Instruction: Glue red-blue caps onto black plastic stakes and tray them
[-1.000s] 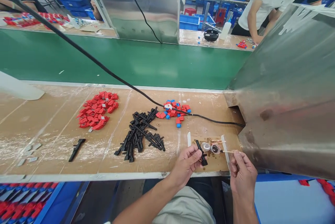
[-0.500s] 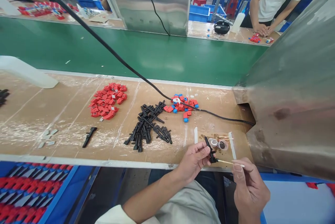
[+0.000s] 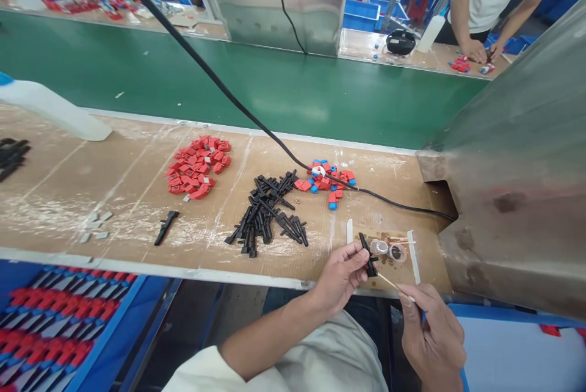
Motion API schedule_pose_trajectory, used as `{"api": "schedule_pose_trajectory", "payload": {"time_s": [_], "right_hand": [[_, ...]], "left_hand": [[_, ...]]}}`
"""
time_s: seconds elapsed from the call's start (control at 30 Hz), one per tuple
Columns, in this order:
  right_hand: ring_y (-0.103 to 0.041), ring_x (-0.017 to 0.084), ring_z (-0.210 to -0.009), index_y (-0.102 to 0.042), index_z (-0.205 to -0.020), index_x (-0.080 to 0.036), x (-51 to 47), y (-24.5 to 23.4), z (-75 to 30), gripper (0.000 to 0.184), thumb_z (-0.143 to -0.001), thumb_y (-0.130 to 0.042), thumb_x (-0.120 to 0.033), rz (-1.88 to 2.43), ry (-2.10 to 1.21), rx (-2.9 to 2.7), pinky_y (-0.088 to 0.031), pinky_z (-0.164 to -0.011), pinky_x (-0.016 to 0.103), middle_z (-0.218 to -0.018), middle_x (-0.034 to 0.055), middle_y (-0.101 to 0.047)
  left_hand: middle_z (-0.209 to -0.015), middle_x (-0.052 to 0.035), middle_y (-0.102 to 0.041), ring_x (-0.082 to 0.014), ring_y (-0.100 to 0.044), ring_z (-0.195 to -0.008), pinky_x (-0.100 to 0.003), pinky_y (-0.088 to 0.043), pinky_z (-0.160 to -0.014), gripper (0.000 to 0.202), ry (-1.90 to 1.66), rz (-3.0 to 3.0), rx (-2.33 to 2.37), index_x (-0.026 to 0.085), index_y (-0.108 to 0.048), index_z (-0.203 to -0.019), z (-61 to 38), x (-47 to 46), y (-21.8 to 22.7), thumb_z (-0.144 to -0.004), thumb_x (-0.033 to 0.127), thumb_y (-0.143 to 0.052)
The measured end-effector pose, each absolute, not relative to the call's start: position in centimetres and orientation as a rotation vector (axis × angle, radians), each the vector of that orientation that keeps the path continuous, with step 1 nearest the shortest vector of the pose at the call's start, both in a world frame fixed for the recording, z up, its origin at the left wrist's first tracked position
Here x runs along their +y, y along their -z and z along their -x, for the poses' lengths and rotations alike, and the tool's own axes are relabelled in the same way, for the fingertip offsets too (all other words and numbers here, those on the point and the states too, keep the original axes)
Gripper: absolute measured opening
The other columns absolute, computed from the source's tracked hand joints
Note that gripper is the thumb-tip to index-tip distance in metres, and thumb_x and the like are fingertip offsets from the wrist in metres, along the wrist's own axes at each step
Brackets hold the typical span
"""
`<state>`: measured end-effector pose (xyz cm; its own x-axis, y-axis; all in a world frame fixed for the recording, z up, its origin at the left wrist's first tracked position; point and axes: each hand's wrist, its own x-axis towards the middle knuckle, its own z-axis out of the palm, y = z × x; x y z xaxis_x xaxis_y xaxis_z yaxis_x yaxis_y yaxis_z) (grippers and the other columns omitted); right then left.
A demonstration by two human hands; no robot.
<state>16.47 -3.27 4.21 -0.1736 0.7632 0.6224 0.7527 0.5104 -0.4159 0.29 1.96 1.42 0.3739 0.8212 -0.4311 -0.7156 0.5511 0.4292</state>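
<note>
While the left hand (image 3: 343, 273) pinches a slim black part (image 3: 367, 253) between thumb and fingers, above the near edge of the bench (image 3: 137, 184), the right hand (image 3: 434, 328) grips a thin pale stick (image 3: 388, 283) close to its back end, thumb and finger closed on it. That is the heart of the head view, and both hands look busy to me. The black part is held tilted, its narrow end toward the far side, and the stick's tip comes up to its broader near end; whether the two truly touch, I can't tell from here.

Just past the part sit a clear cup (image 3: 379, 247) and a dark-filled cup (image 3: 396, 252), side by side. I'd judge the step in hand to be working the stick's tip on that broader end. To my mind the next move calls for a still left hold and a light, small stroke from the right. Off to the left lie a heap of similar black pieces (image 3: 263, 215) and a pile of red pieces (image 3: 196, 169).
</note>
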Motion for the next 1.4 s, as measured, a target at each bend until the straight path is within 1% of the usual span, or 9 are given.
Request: {"api": "schedule_pose_trajectory", "payload": {"time_s": [0.1,0.37,0.5,0.63,0.77,0.87,1.07,1.27,1.4], "right_hand": [[-0.07,0.017,-0.073,-0.065,-0.114,-0.021,-3.3,-4.1,-16.7,0.019,-0.1,-0.056,-0.011,1.239,0.018,-1.996,-0.052,-0.067,0.028,-0.086,0.0033,-0.073],[-0.071,0.018,-0.075,-0.063,-0.114,-0.022,-3.4,-4.2,-16.6,0.018,-0.102,-0.054,-0.012,1.238,-0.009,-2.051,-0.051,-0.066,0.029,-0.088,0.0042,-0.074],[-0.069,0.017,-0.071,-0.063,-0.114,-0.023,-3.3,-4.2,-16.6,0.019,-0.101,-0.053,-0.012,1.208,-0.066,-2.027,-0.052,-0.064,0.029,-0.085,0.003,-0.073],[-0.069,0.018,-0.07,-0.063,-0.113,-0.024,-3.3,-4.6,-16.6,0.02,-0.101,-0.053,-0.012,1.206,-0.097,-2.018,-0.052,-0.064,0.029,-0.084,0.0027,-0.073],[-0.066,0.016,-0.067,-0.064,-0.11,-0.022,-3.1,-5.5,-16.7,0.02,-0.101,-0.052,-0.01,1.165,-0.176,-2.047,-0.05,-0.061,0.027,-0.081,0.0018,-0.07],[-0.065,0.015,-0.068,-0.063,-0.111,-0.021,-2.9,-6.0,-16.7,0.02,-0.101,-0.051,-0.008,1.127,-0.226,-2.083,-0.05,-0.062,0.027,-0.081,0.002,-0.068],[-0.069,0.018,-0.078,-0.064,-0.112,-0.021,-2.9,-6.4,-16.3,0.022,-0.1,-0.052,-0.007,1.088,-0.11,-2.152,-0.052,-0.07,0.028,-0.086,0.0033,-0.071],[-0.06,0.014,-0.062,-0.062,-0.108,-0.02,-2.5,-7.6,-15.3,0.019,-0.101,-0.05,-0.008,1.036,-0.261,-2.201,-0.046,-0.059,0.026,-0.078,0.0008,-0.065],[-0.062,0.015,-0.067,-0.061,-0.107,-0.019,-2.4,-8.0,-15.0,0.017,-0.103,-0.049,-0.008,1.022,-0.257,-2.229,-0.047,-0.062,0.026,-0.08,0.0022,-0.066]], "left_hand": [[-0.076,-0.0012,-0.063,-0.0069,-0.055,-0.064,-0.015,-0.04,-0.051,0.05,-1.001,-0.187,0.676,0.012,-0.068,-0.078,-0.2,1.9,-1.3,-0.06,0.048,-0.097],[-0.073,0.0001,-0.06,-0.0058,-0.05,-0.06,-0.016,-0.036,-0.05,0.053,-1.002,-0.217,0.693,0.014,-0.066,-0.073,0.4,2.1,-1.9,-0.055,0.051,-0.098],[-0.071,-0.0003,-0.061,-0.0051,-0.048,-0.056,-0.017,-0.033,-0.048,0.051,-0.964,-0.287,0.671,0.014,-0.065,-0.071,0.8,2.3,-1.8,-0.057,0.052,-0.097],[-0.066,0.0,-0.06,-0.0049,-0.049,-0.053,-0.018,-0.03,-0.045,0.055,-0.869,-0.333,0.641,0.014,-0.062,-0.067,1.5,2.7,-1.8,-0.055,0.055,-0.097],[-0.068,-0.0012,-0.064,-0.0051,-0.05,-0.053,-0.018,-0.03,-0.044,0.059,-0.72,-0.407,0.628,0.013,-0.064,-0.069,2.4,3.3,-2.3,-0.049,0.057,-0.098],[-0.065,-0.0006,-0.064,-0.0061,-0.051,-0.052,-0.019,-0.028,-0.044,0.061,-0.596,-0.478,0.605,0.013,-0.064,-0.069,3.1,3.7,-2.8,-0.047,0.06,-0.097],[-0.064,0.0018,-0.062,-0.0045,-0.044,-0.047,-0.022,-0.027,-0.044,0.062,-0.478,-0.627,0.594,0.014,-0.063,-0.068,3.9,3.9,-2.9,-0.048,0.064,-0.095],[-0.061,0.0037,-0.056,-0.0058,-0.043,-0.049,-0.023,-0.028,-0.045,0.063,-0.437,-0.726,0.566,0.015,-0.064,-0.067,4.1,3.7,-2.5,-0.05,0.069,-0.092],[-0.063,0.0031,-0.056,-0.0063,-0.044,-0.052,-0.022,-0.031,-0.046,0.063,-0.443,-0.735,0.561,0.015,-0.064,-0.069,4.4,3.5,-2.5,-0.052,0.069,-0.091]]}}
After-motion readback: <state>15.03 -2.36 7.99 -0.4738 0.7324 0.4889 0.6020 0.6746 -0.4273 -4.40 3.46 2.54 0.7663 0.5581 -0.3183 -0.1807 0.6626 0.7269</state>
